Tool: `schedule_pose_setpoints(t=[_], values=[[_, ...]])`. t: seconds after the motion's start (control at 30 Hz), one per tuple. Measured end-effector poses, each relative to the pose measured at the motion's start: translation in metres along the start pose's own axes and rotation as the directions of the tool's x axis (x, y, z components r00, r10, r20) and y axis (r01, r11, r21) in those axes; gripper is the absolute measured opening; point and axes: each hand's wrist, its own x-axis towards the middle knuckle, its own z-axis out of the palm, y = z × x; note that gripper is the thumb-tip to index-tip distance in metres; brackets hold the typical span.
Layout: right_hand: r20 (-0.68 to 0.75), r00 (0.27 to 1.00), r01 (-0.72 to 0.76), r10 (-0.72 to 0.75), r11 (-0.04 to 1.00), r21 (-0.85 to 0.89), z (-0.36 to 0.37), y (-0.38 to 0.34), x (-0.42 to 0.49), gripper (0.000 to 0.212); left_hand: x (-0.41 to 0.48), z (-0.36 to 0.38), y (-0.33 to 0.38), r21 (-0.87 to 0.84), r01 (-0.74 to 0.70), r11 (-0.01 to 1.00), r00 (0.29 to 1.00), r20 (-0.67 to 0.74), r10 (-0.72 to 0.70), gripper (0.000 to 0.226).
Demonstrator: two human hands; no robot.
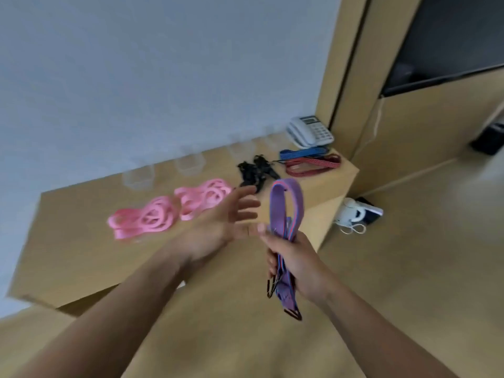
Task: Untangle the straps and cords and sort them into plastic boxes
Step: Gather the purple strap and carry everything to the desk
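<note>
My right hand [296, 264] grips a folded purple strap [286, 208] with red and blue edge stripes; its loop stands up above my fist and its metal hooks hang below. My left hand [221, 222] is open, fingers spread, just left of the strap and not touching it. On the wooden desk [68, 257] lie two pink strap bundles [141, 221] [203, 197], a black tangle of cords [255, 170], a blue strap [302, 153] and a red strap [313, 165]. Several clear plastic boxes [189, 163] stand in a row along the wall.
A grey desk phone [309, 130] sits at the far right end of the desk. Beyond the desk's right edge, a white and dark item with a white cord [357, 214] lies on the floor. A wooden cabinet with a dark screen stands at the right.
</note>
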Motion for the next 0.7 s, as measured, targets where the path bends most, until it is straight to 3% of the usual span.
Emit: schedule_pose_setpoints(t=[0.07, 0.1, 0.2, 0.3, 0.4, 0.5, 0.57, 0.7], values=[[-0.054, 0.998, -0.016, 0.029, 0.973, 0.230, -0.037, -0.017, 0.016, 0.040, 0.034, 0.034, -0.018, -0.068, 0.076, 0.995, 0.993, 0.094, -0.070, 0.141], [-0.066, 0.997, -0.012, 0.035, 0.944, 0.329, -0.052, -0.025, 0.024, 0.039, 0.049, 0.053, -0.028, -0.128, 0.103, 0.986, 0.981, 0.175, -0.079, 0.144], [-0.153, 0.988, 0.046, 0.021, 0.905, 0.422, -0.091, -0.041, 0.053, 0.036, 0.091, 0.105, -0.049, -0.227, 0.142, 0.964, 0.938, 0.341, -0.059, 0.090], [-0.369, 0.929, 0.099, -0.011, 0.971, 0.220, -0.129, -0.053, 0.087, 0.027, 0.141, 0.128, -0.061, -0.276, 0.292, 0.916, 0.927, 0.316, -0.200, 0.047], [-0.462, 0.873, 0.205, -0.154, 0.977, 0.063, -0.168, -0.069, 0.122, 0.008, 0.199, 0.122, -0.062, -0.314, 0.376, 0.872, 0.901, 0.344, -0.264, 0.034], [-0.404, 0.901, 0.301, -0.158, 0.898, 0.320, -0.206, -0.091, 0.156, 0.029, 0.260, 0.099, -0.054, -0.326, 0.352, 0.877, 0.901, 0.373, -0.223, 0.019], [-0.366, 0.925, 0.266, -0.098, 0.857, 0.441, -0.227, -0.102, 0.180, 0.035, 0.298, 0.080, -0.046, -0.305, 0.361, 0.881, 0.893, 0.386, -0.233, 0.017], [-0.273, 0.961, 0.105, 0.037, 0.866, 0.489, -0.259, -0.104, 0.226, 0.036, 0.364, 0.047, -0.043, -0.154, 0.388, 0.909, 0.887, 0.331, -0.323, 0.039]])
